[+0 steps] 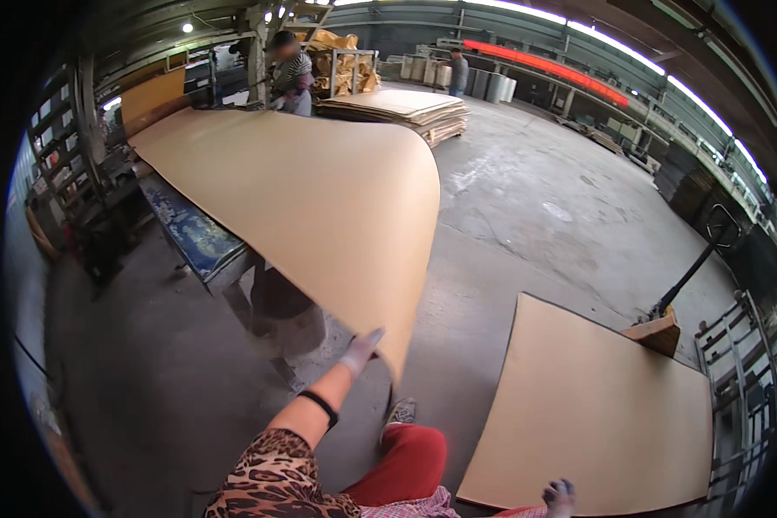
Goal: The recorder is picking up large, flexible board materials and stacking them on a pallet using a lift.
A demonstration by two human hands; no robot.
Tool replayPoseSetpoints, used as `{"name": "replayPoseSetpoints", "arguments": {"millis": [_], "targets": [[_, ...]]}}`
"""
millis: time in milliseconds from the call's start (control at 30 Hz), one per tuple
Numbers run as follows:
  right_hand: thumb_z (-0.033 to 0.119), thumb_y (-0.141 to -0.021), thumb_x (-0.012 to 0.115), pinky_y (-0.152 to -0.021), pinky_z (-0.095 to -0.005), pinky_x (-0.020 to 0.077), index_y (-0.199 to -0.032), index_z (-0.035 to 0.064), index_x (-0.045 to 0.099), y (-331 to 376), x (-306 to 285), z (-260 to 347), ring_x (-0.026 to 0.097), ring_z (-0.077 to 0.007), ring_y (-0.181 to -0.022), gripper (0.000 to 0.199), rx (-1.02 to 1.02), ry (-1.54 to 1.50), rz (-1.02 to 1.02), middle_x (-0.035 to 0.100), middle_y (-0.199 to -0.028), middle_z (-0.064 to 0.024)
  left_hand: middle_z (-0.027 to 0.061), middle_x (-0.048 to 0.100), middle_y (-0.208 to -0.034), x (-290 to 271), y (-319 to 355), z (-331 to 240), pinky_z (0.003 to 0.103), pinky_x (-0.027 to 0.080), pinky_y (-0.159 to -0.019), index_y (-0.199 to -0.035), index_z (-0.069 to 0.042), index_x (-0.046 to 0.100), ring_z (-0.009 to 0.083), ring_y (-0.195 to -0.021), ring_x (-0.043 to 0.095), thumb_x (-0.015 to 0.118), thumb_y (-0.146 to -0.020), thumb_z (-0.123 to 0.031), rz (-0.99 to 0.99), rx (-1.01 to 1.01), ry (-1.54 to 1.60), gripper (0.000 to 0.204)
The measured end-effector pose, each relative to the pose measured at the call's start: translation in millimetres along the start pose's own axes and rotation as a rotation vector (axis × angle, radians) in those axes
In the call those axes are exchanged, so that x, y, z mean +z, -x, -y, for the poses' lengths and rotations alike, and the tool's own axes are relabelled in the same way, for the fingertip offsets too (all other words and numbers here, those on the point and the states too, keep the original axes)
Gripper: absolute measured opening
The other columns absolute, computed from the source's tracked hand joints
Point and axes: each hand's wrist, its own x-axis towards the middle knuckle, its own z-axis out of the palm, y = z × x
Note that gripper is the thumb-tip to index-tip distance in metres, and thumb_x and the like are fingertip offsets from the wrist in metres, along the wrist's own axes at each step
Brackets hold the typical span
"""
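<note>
A large, flexible tan sheet (319,190) stretches from the blue worn table on the left toward me, its near end bending down to a narrow corner. My left hand (360,350), in a pale glove, is closed on its near edge. At the bottom right my right hand (559,496), gloved with dark fingertips, is loosely curled with fingers a little apart and nothing visible in it. Below and beyond that hand lies a second tan sheet (596,406), on top of a low pile or support that I cannot make out; whether the hand touches it is unclear.
The blue table (194,229) has a metal frame. Past it, a person in a striped top (295,78) stands near the sheet's far end, beside stacked sheets (406,108). Another person (458,73) is farther back. A pallet jack handle (691,276) and metal racks (747,380) stand right.
</note>
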Motion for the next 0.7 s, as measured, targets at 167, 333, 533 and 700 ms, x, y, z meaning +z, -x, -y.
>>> {"name": "replayPoseSetpoints", "arguments": {"millis": [167,333,533,700], "targets": [[0.007,-0.081,0.058,-0.079,-0.0273,0.0464,-0.115,-0.0044,0.039,112.4,191.7,91.5,0.058,-0.0216,-0.086,0.041,-0.152,0.163,0.565,0.059,-0.094,-0.0122,0.0075,0.056,-0.100,198.9,-3.7,-185.3,0.027,0.045,-0.081,-0.105,-0.002,0.052,0.0154,-0.091,0.055,0.051,-0.087,-0.018,0.303,0.142,0.769,0.024],[0.010,-0.079,0.060,-0.089,-0.0444,0.0395,-0.132,0.0105,0.026,171.8,278.6,181.8,0.040,-0.0241,-0.116,0.063,-0.652,0.036,0.681,0.034,-0.133,-0.0109,0.0080,0.057,-0.097,251.2,85.1,-250.7,0.030,0.046,-0.083,-0.102,-0.001,0.051,0.0169,-0.090,0.055,0.045,-0.090,-0.016,0.635,0.194,1.045,0.021],[0.043,-0.086,0.045,-0.088,-0.0460,0.0394,-0.118,0.0063,0.043,193.7,228.9,334.8,0.046,-0.0222,-0.107,0.049,-0.667,-0.771,0.394,0.050,-0.115,-0.0078,0.0089,0.057,-0.103,257.8,183.5,-150.9,0.034,0.046,-0.084,-0.113,-0.008,0.048,0.0212,-0.093,0.056,0.044,-0.091,-0.024,0.444,-0.275,0.645,0.028],[0.005,-0.078,0.045,-0.068,-0.0391,0.0549,-0.105,0.0022,0.050,33.3,138.8,357.4,0.061,-0.0244,-0.085,0.027,-0.638,-0.733,0.026,0.060,-0.095,-0.0106,0.0049,0.053,-0.091,242.4,129.1,-168.0,0.042,0.047,-0.076,-0.106,-0.013,0.048,0.0211,-0.086,0.054,0.057,-0.079,-0.045,0.285,-0.255,0.769,0.043]]}}
